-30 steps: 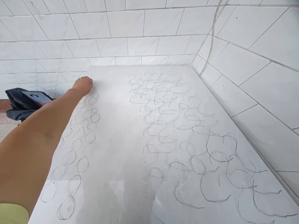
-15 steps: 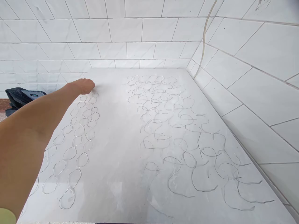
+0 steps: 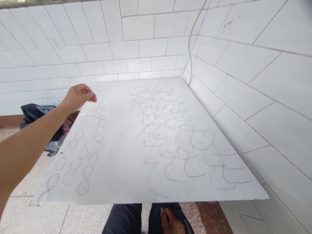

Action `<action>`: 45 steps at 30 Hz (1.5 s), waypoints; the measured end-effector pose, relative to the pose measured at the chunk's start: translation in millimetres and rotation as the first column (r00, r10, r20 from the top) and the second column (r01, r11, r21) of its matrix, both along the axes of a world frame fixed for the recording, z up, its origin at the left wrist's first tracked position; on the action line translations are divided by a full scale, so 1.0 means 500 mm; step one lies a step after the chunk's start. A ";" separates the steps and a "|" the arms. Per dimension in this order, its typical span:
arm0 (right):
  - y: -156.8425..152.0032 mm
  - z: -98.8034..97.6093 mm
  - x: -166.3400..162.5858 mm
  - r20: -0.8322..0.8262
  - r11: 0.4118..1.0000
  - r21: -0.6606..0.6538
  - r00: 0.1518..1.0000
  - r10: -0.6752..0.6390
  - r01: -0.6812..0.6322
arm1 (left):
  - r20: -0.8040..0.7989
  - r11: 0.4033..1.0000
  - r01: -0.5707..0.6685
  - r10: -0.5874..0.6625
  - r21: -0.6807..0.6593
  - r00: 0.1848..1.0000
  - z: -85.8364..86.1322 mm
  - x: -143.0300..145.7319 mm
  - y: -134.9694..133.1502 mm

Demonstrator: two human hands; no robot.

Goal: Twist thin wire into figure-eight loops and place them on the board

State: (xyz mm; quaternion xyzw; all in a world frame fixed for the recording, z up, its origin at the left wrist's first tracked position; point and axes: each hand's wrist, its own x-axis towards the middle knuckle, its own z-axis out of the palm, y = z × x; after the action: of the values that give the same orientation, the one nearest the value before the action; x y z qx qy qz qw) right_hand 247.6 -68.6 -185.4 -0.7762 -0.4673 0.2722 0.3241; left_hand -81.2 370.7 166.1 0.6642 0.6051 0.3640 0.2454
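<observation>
- pinching thumb and fingers together, the left hand [image 3: 81,96] sits in the upper left of the frame, over the far left edge of a white board [image 3: 119,146]
- gap at those tips is basically nil, other fingers bent in behind. can't make out if there's a bit of wire between them, too small honestly
- just past the tips, near the board's far left corner, there's a faint wire squiggle [image 3: 98,92]
- figure-eight wire loops [image 3: 48,189] run in rough columns down the left side of the board, the nearest at lower left
- loads of loose curved wires [image 3: 175,127] lie spread across the right half, lots of them overlapping
- right hand [image 3: 172,222] is down at bottom center by the dark trousers [image 3: 125,217], fingers loosely curled. can't make out whether it's holding anything
- dark bundle [image 3: 31,112] at middle left, past the forearm
</observation>
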 end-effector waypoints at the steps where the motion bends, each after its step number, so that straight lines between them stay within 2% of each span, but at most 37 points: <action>1: 0.001 0.009 0.001 -0.091 1.000 0.008 0.996 0.019 -0.019 | 0.098 0.999 0.045 -0.047 0.023 0.994 0.014 0.009 -0.046; 3: -0.002 0.036 -0.005 -0.290 0.998 -0.018 0.955 0.056 -0.064 | 0.205 0.993 0.109 -0.118 0.053 0.972 0.036 0.028 -0.141; 5: -0.007 0.081 -0.019 -0.476 0.990 -0.071 0.876 0.077 -0.125 | 0.206 0.992 0.104 -0.116 0.068 0.972 0.044 0.049 -0.236; 7: -0.008 0.149 -0.036 -0.601 0.980 -0.060 0.791 0.116 -0.189 | 0.181 0.988 0.080 -0.103 0.132 0.978 0.036 0.073 -0.327; 9: 0.001 0.238 -0.048 -0.638 0.968 0.043 0.739 0.217 -0.248 | 0.079 0.970 0.076 -0.097 0.229 0.992 0.012 0.099 -0.410; 10: 0.010 0.287 -0.051 -0.644 0.964 0.100 0.723 0.252 -0.247 | -0.013 0.942 0.082 -0.082 0.327 0.997 -0.006 0.113 -0.449; 11: 0.022 0.335 -0.053 -0.646 0.956 0.162 0.706 0.289 -0.243 | -0.141 0.896 0.140 -0.088 0.421 0.986 -0.027 0.127 -0.485; 12: 0.037 0.380 -0.052 -0.650 0.946 0.220 0.688 0.323 -0.237 | -0.267 0.823 0.211 -0.075 0.527 0.961 -0.049 0.141 -0.519; 13: 0.054 0.420 -0.051 -0.657 0.937 0.265 0.669 0.347 -0.226 | -0.391 0.755 0.308 -0.075 0.578 0.917 -0.070 0.156 -0.550; 15: 0.089 0.477 -0.045 -0.666 0.928 0.322 0.652 0.361 -0.186 | -0.595 0.662 0.514 -0.125 0.546 0.794 -0.108 0.184 -0.603; 16: 0.105 0.494 -0.042 -0.668 0.923 0.341 0.646 0.370 -0.177 | -0.667 0.631 0.596 -0.162 0.497 0.728 -0.123 0.198 -0.625; 19: 0.136 0.503 -0.034 -0.650 0.908 0.365 0.643 0.406 -0.204 | -0.764 0.568 0.737 -0.267 0.367 0.587 -0.153 0.235 -0.669; 21: 0.138 0.491 -0.030 -0.640 0.913 0.360 0.662 0.390 -0.190 | -0.766 0.552 0.773 -0.333 0.314 0.549 -0.166 0.253 -0.688; 23: 0.127 0.476 -0.026 -0.598 0.910 0.367 0.700 0.391 -0.195 | -0.726 0.567 0.774 -0.402 0.281 0.558 -0.176 0.264 -0.703; 25: 0.110 0.464 -0.019 -0.509 0.894 0.385 0.756 0.411 -0.227 | -0.621 0.630 0.722 -0.453 0.286 0.640 -0.183 0.269 -0.720; 26: 0.101 0.460 -0.016 -0.457 0.885 0.394 0.783 0.422 -0.247 | -0.532 0.687 0.662 -0.455 0.300 0.714 -0.185 0.270 -0.729; 28: 0.087 0.455 -0.008 -0.371 0.870 0.404 0.818 0.439 -0.283 | -0.284 0.845 0.454 -0.378 0.283 0.881 -0.188 0.272 -0.746; 29: 0.081 0.453 -0.005 -0.345 0.864 0.406 0.825 0.448 -0.299 | -0.149 0.915 0.340 -0.313 0.217 0.938 -0.189 0.273 -0.753; 30: 0.077 0.451 -0.003 -0.330 0.858 0.405 0.825 0.458 -0.315 | -0.021 0.961 0.256 -0.255 0.108 0.967 -0.190 0.274 -0.759; 31: 0.074 0.450 -0.001 -0.322 0.853 0.404 0.821 0.472 -0.332 | 0.093 0.976 0.217 -0.214 -0.024 0.972 -0.192 0.275 -0.763; 33: 0.071 0.447 0.001 -0.306 0.839 0.400 0.810 0.501 -0.368 | 0.297 0.932 0.262 -0.184 -0.249 0.937 -0.201 0.276 -0.765; 35: 0.070 0.443 0.000 -0.287 0.826 0.395 0.800 0.528 -0.403 | 0.483 0.872 0.353 -0.161 -0.340 0.861 -0.214 0.276 -0.763; 38: 0.069 0.437 -0.007 -0.261 0.817 0.389 0.799 0.541 -0.426 | 0.694 0.828 0.445 -0.098 -0.340 0.713 -0.233 0.273 -0.757; 41: 0.071 0.431 -0.018 -0.210 0.817 0.405 0.829 0.519 -0.410 | 0.813 0.800 0.499 -0.026 -0.332 0.582 -0.243 0.268 -0.753; 45: 0.076 0.422 -0.039 -0.040 0.840 0.398 0.908 0.417 -0.369 | 0.861 0.773 0.529 0.045 -0.351 0.506 -0.248 0.259 -0.755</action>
State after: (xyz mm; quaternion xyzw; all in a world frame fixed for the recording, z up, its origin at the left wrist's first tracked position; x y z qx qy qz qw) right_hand 227.9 -30.6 25.6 -0.5669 -0.6393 0.2848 0.4346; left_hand 48.4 -6.7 41.9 0.3832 0.3872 0.3913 0.7417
